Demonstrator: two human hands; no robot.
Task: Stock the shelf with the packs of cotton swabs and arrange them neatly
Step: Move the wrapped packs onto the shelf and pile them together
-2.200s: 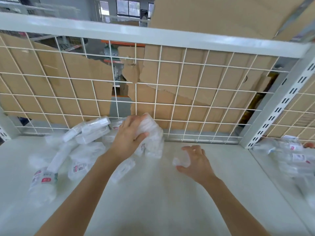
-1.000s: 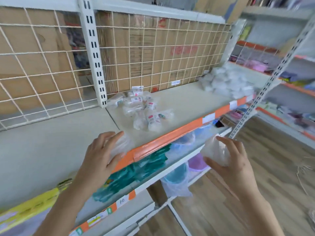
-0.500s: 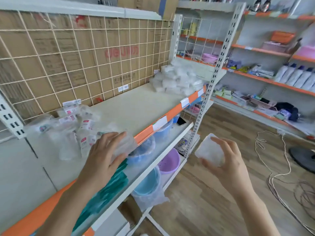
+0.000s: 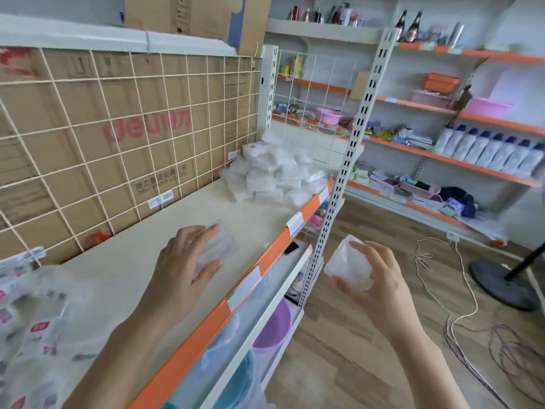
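My left hand (image 4: 182,261) grips a clear pack of cotton swabs (image 4: 219,249) just above the cream shelf board (image 4: 182,214), near its orange front edge. My right hand (image 4: 374,276) holds a second clear pack (image 4: 348,264) out in front of the shelf, over the aisle floor. A heap of the same clear packs (image 4: 271,172) lies at the far right end of the shelf. Loose packs with red labels (image 4: 26,320) lie at the near left end.
A wire grid backed with cardboard (image 4: 124,128) closes the shelf's rear. A perforated white upright (image 4: 339,184) stands between my hands. Lower shelves hold purple and blue basins (image 4: 271,329). Cables (image 4: 460,305) and a fan base (image 4: 501,281) lie on the wooden floor.
The view has swung right along the shelf, from the left bay's pile toward the far heap. Both hands, each with a pack, have travelled right; the left one is now over the board.
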